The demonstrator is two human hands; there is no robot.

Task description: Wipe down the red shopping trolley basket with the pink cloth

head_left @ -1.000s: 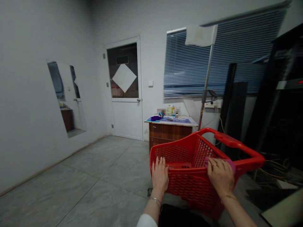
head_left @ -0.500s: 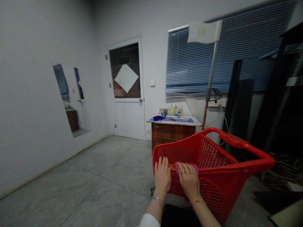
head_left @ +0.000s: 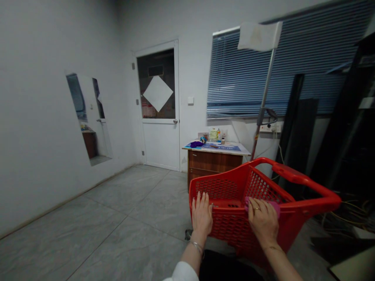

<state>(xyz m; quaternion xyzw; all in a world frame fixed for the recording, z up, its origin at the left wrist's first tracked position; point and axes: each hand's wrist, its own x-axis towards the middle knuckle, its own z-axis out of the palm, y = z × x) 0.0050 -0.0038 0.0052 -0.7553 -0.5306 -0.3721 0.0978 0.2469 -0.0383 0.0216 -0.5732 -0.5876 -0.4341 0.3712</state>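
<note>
A red plastic shopping cart [head_left: 231, 226] with mesh walls stands on the floor right in front of me. My left hand [head_left: 201, 215] lies flat on the near left corner of its rim, fingers stretched out. My right hand [head_left: 263, 219] presses a pink cloth [head_left: 274, 206] against the near rim further to the right, fingers bent over the cloth. The cart's red handle [head_left: 304, 181] arches over its right side.
A wooden cabinet [head_left: 215, 162] with small items on top stands behind the cart, under a window with blue blinds [head_left: 249, 74]. A white door [head_left: 159, 109] is to its left. A pole with a white head [head_left: 265, 89] and dark panels [head_left: 295, 128] lean at the right. Grey tiled floor [head_left: 117, 226] spreads to the left.
My right hand slid the pink cloth along the near rim, first leftward beside my left hand, then back to the right. My left hand stayed on the corner.
</note>
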